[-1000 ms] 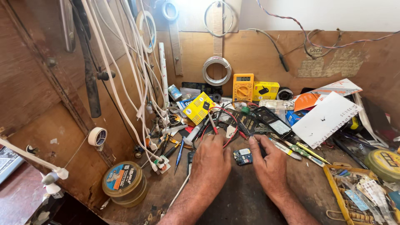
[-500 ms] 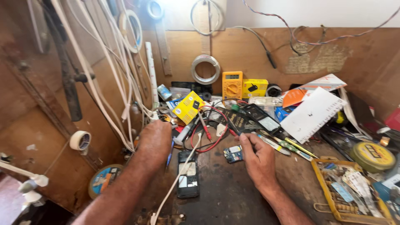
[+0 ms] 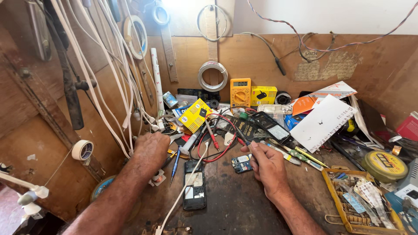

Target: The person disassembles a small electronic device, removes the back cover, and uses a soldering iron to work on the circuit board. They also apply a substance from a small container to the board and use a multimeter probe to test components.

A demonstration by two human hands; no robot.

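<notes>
Small blue circuit board (image 3: 241, 164), roughly square, lying flat on the dark bench (image 3: 235, 204) at centre frame, component side up, with metal parts showing on its face; its right edge is touched by the fingertips of the right hand (image 3: 267, 167). Opened mobile phone (image 3: 194, 184), black, back cover off, lying flat and lengthwise just lower left of the board, a white cable (image 3: 185, 189) crossing it.
</notes>
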